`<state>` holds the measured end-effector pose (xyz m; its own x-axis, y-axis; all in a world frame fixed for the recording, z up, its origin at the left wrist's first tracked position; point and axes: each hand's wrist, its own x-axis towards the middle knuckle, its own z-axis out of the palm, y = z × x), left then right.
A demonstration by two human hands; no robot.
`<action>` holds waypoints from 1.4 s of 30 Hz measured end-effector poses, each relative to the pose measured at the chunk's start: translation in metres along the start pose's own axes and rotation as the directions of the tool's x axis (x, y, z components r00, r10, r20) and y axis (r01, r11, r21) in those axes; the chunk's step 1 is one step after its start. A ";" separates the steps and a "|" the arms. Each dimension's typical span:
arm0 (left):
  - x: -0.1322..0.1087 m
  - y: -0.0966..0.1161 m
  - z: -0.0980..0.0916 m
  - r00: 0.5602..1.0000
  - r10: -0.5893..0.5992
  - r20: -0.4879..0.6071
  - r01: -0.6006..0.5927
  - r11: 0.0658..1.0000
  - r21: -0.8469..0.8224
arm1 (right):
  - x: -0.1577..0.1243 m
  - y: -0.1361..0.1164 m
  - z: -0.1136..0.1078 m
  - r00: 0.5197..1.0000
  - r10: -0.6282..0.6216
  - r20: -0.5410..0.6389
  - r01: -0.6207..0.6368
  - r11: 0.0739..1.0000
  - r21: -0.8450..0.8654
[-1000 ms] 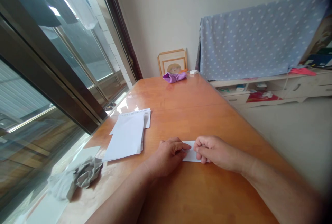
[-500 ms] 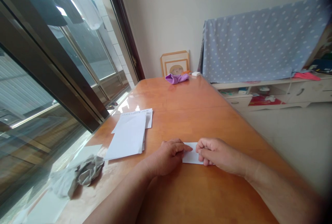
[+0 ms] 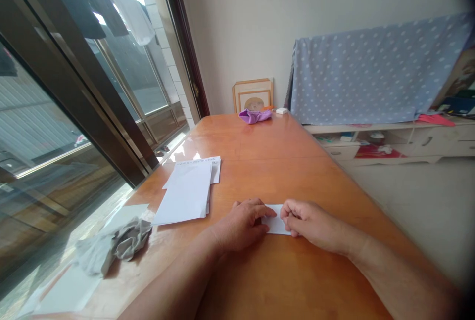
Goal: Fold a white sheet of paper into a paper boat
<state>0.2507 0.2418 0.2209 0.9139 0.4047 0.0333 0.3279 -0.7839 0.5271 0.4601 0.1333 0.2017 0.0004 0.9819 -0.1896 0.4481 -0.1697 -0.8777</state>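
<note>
Two bare hands meet on the near part of the table, closed around a narrow white paper strip (image 3: pixel 276 220) that lies flat on the wood. The left hand (image 3: pixel 241 226) rests palm down, its fingers (image 3: pixel 256 208) curled over the strip's left end. The right hand (image 3: pixel 311 226) faces it from the other side, with its fingers bent over the right end, so mainly the strip's middle shows. Both hands appear narrowed in a pinch on the paper, though the exact grip is hidden beneath the fingers. The step in hand appears to be pressing or folding the strip; any further move on it would call for one hand to free its end. Left of the hands lies a stack of white paper sheets (image 3: pixel 183 194) on a sheet with a printed or handwritten top line (image 3: pixel 195 162), and beyond them a crumpled grey wad (image 3: pixel 128 241) sits near the window, all on an orange wooden table (image 3: pixel 282 147). At the far end are a purple cloth (image 3: pixel 255 116), a small white box (image 3: pixel 282 111) and a framed picture (image 3: pixel 253 95). To the right, a blue polka-dot cloth (image 3: pixel 371 72) hangs behind a low white cabinet (image 3: pixel 408 142).
</note>
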 end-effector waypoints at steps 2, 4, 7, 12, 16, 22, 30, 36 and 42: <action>0.000 -0.001 0.000 1.000 0.008 -0.005 -0.008 1.000 0.010 | -0.001 -0.003 0.002 1.000 -0.014 -0.004 0.014 0.999 -0.049; -0.001 -0.001 0.000 1.000 0.017 -0.013 -0.017 1.000 0.019 | -0.004 -0.009 0.005 0.997 -0.079 -0.016 0.075 0.983 -0.168; -0.002 -0.002 0.001 0.999 0.027 -0.021 -0.027 0.999 0.022 | -0.013 -0.022 0.011 0.971 -0.238 -0.019 0.209 0.887 -0.412; -0.003 -0.005 0.003 0.999 0.024 -0.037 -0.024 1.000 0.013 | -0.037 -0.039 0.029 0.961 -0.275 -0.007 0.191 0.686 -0.702; -0.003 -0.007 0.004 0.999 0.030 -0.033 -0.029 0.999 0.020 | -0.050 -0.047 0.052 0.962 -0.268 -0.052 0.106 0.544 -0.833; -0.004 -0.005 0.004 0.998 0.034 -0.049 -0.031 0.997 0.066 | -0.055 -0.050 0.070 0.946 -0.294 -0.137 -0.004 0.411 -0.912; -0.004 -0.006 0.004 0.998 0.054 -0.033 -0.051 0.994 0.098 | -0.078 -0.032 0.053 0.926 -0.271 -0.262 -0.152 0.367 -0.918; -0.005 -0.006 0.003 0.997 0.072 -0.007 -0.071 0.991 0.112 | -0.086 -0.020 0.046 0.918 -0.275 -0.284 -0.156 0.408 -0.899; -0.005 -0.006 0.003 0.997 0.081 0.003 -0.081 0.990 0.119 | -0.093 -0.015 0.041 0.918 -0.253 -0.305 -0.174 0.433 -0.884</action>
<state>0.2452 0.2428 0.2151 0.9382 0.3382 0.0731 0.2791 -0.8647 0.4176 0.4164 0.0406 0.2147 0.1594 0.9703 0.1820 0.9846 -0.1696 0.0423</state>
